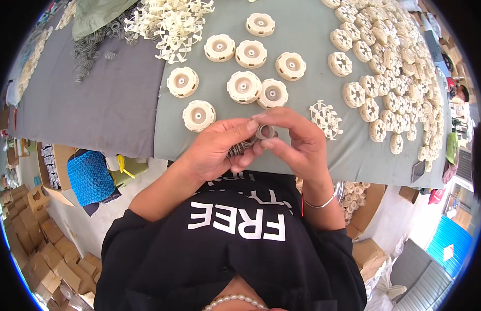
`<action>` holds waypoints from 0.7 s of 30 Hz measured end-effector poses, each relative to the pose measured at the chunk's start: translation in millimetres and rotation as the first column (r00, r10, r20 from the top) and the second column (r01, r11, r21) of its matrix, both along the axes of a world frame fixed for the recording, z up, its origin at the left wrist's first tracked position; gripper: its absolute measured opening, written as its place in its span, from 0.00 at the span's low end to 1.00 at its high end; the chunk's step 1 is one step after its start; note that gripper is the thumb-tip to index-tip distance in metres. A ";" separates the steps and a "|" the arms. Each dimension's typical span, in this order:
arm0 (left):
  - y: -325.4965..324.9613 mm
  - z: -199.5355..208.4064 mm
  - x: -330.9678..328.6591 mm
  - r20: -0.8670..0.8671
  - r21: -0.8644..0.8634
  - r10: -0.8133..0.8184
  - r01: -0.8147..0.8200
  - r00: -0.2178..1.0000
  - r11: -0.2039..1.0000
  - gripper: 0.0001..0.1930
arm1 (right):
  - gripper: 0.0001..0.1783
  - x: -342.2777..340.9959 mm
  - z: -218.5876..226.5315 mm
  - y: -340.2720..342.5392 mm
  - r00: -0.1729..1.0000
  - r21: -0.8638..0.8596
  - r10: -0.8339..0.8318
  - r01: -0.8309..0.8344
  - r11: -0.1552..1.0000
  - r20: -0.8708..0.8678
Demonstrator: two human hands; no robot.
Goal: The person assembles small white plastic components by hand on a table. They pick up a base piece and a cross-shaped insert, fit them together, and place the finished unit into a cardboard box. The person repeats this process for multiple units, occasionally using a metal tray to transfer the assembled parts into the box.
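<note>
My left hand [219, 147] is closed around several dark coil springs [240, 149], held just above the near edge of the table. Between the thumb and finger of my right hand [297, 140] is one coil spring [265, 131], its round end turned up; it lies close against the others. Right beyond my hands stand several round cream plastic housings [244, 86], open side up, each with a small hub in the middle. The nearest housing [199, 115] lies just past my left hand. A small heap of cream curved clips [326, 119] is to the right of my right hand.
Many cream slotted wheels [390, 78] cover the table's right side. A pile of pale clips [170, 26] and a heap of dark springs [87, 54] lie at the far left. Below the table are a box of parts [362, 205], a blue seat [90, 176] and cardboard boxes [48, 249].
</note>
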State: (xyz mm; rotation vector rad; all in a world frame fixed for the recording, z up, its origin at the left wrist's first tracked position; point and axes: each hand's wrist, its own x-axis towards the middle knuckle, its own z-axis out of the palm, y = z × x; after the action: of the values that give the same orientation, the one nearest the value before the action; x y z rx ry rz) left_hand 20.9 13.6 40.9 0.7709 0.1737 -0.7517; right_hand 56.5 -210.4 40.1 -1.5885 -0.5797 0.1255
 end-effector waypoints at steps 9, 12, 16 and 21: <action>8.4 14.4 64.2 0.468 0.814 -0.616 -0.580 0.634 0.022 0.34 | 0.16 97.9 10.9 -37.7 0.955 -0.413 -0.236 0.292 0.863 0.182; 10.9 7.7 72.1 0.381 0.841 -0.652 -0.538 0.655 -0.049 0.36 | 0.12 110.1 15.5 -29.3 0.958 -0.549 -0.227 0.286 0.785 0.175; 26.1 19.1 69.0 0.243 0.874 -0.649 -0.453 0.721 -0.176 0.35 | 0.13 118.9 9.4 -19.8 0.950 -0.651 -0.155 0.300 0.698 0.272; 25.9 30.9 61.5 0.453 0.879 -0.443 -0.472 0.774 0.073 0.29 | 0.15 124.5 -4.5 -16.1 0.916 -0.656 -0.115 0.359 0.664 0.384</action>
State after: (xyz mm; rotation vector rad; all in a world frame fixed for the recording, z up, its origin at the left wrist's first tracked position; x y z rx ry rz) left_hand 82.5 39.4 71.8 2.4477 0.0362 -0.1139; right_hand 181.1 -226.6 35.6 -2.4831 -0.5872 -0.1283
